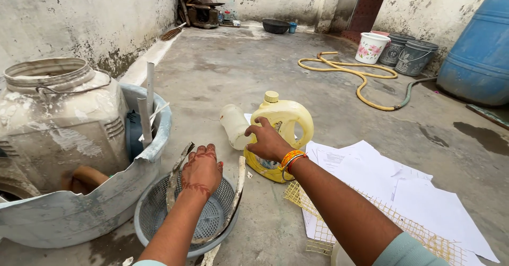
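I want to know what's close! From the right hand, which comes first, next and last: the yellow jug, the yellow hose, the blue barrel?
1. Yellow jug: touched by the right hand.
2. Yellow hose: farther back, right of middle.
3. Blue barrel: far right.

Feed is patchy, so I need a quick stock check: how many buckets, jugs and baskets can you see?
Buckets by the far wall: 3 (white flowered plastic bucket, two grey plastic buckets)
Jugs: 1 (yellow plastic jug, under the right hand)
Baskets: 1 (grey round mesh basket, below the left hand)
Total: 5

The blue barrel [480,48] is cut off at the right edge; the far corner's clutter [201,9] (tools, perhaps) is too small to identify.
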